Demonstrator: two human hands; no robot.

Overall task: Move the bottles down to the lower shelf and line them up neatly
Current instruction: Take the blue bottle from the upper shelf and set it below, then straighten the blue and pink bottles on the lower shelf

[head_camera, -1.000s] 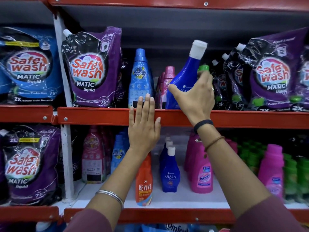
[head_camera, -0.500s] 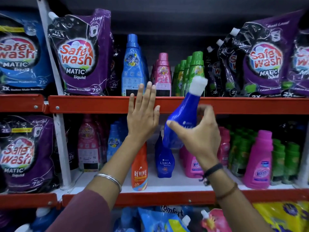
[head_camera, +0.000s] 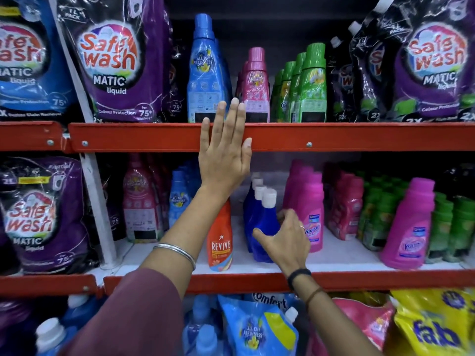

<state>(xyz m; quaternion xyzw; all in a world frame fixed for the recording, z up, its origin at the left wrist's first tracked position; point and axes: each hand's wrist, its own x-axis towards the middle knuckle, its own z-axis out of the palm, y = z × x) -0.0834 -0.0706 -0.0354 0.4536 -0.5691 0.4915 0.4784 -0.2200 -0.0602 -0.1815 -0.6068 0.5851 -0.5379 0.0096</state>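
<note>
My right hand (head_camera: 286,242) grips a dark blue bottle with a white cap (head_camera: 264,224), which stands on the white lower shelf (head_camera: 341,255) at the front of a row of like blue bottles (head_camera: 253,199). My left hand (head_camera: 225,150) lies flat and open against the red front rail of the upper shelf (head_camera: 334,137), holding nothing. On the upper shelf stand a tall light blue bottle (head_camera: 205,70), pink bottles (head_camera: 255,86) and green bottles (head_camera: 308,83).
An orange Revive bottle (head_camera: 220,240) stands just left of the blue row, pink Vanish bottles (head_camera: 312,209) just right. More pink (head_camera: 408,227) and green bottles (head_camera: 447,227) fill the lower right. Purple Safewash pouches (head_camera: 115,62) flank both shelves. Pouches (head_camera: 257,330) crowd the bottom shelf.
My right hand has carried the blue bottle from the upper shelf down to the lower shelf and set it in front of the blue row. My left hand stayed on the rail.
</note>
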